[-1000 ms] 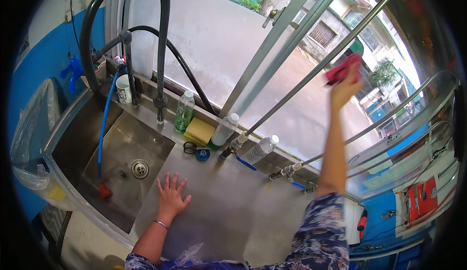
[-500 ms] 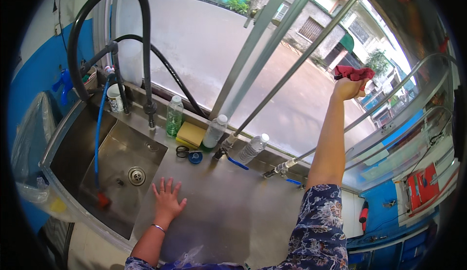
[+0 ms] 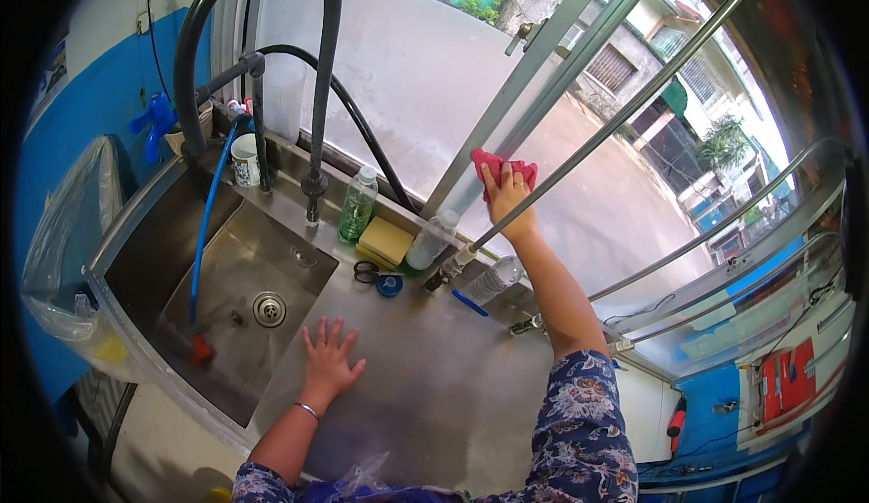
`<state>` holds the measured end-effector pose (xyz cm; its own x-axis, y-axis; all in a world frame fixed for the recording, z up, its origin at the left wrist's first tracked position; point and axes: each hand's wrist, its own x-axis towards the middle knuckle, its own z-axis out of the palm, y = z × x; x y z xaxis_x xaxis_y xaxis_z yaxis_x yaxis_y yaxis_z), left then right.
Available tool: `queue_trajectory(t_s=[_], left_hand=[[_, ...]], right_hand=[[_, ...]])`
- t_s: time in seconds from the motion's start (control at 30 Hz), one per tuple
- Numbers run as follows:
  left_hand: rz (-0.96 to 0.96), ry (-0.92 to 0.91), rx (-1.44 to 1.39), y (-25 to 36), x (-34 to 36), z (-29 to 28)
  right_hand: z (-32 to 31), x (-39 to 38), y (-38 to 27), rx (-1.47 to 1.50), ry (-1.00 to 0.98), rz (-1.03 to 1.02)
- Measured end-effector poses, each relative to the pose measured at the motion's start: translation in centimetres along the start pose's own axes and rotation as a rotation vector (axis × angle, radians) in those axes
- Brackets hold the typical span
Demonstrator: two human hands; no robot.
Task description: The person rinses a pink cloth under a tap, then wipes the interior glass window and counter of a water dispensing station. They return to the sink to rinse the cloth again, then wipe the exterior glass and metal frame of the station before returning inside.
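Red fabric cloth [image 3: 494, 156], bunched and creased, is held up beyond the back edge of the bare-steel counter [image 3: 407, 403], next to the slanting grey metal window frame [image 3: 503, 118]. The right hand [image 3: 509, 197] grasps it at arm's reach, its fingers slightly parted and laid over the fabric, so that crumpled edges show past the fingertips; whether the cloth touches glass or frame, I cannot tell. The left hand [image 3: 331, 358] is released and holds nothing: palm down, fingers spread wide, it rests on the counter near the right edge of the deep steel sink [image 3: 235, 258]. Along the counter's back edge are a clear plastic bottle of green liquid [image 3: 356, 209], a yellow sponge block [image 3: 386, 242] and two more clear plastic bottles [image 3: 493, 279]. Black-handled scissors [image 3: 366, 272] and a round blue lid [image 3: 389, 286] lie in front of the sponge block.
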<state>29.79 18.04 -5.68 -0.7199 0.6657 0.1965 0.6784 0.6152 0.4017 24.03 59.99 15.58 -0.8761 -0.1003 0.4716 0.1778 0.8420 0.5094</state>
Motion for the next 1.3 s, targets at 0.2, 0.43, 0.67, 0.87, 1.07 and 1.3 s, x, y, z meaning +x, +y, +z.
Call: queue_trajectory(t_s=[0.2,0.43,0.67,0.87,1.07,1.3], left_hand=[[-0.001,-0.004,0.012,0.1,0.0,0.1],[-0.010,-0.011,0.000,0.2,-0.1,-0.3],[-0.030,-0.013,-0.010,-0.2,0.1,-0.2],[-0.017,0.003,-0.027,-0.1,-0.1,0.0],[-0.018,-0.005,-0.031,-0.1,-0.1,0.0],[-0.026,-0.009,-0.020,-0.1,0.0,-0.2]], right_hand=[[3.1,-0.2,-3.4,-0.131,-0.122,0.005],[5.7,-0.9,-3.8,-0.147,0.035,-0.176],[6.9,-1.6,-4.6,0.069,-0.784,-0.262],[5.1,-3.1,0.0,-0.082,-0.655,-0.408],[2.9,-6.3,6.7,-0.123,-0.785,-0.585],[1.8,-8.7,7.2,-0.184,-0.857,-0.479]])
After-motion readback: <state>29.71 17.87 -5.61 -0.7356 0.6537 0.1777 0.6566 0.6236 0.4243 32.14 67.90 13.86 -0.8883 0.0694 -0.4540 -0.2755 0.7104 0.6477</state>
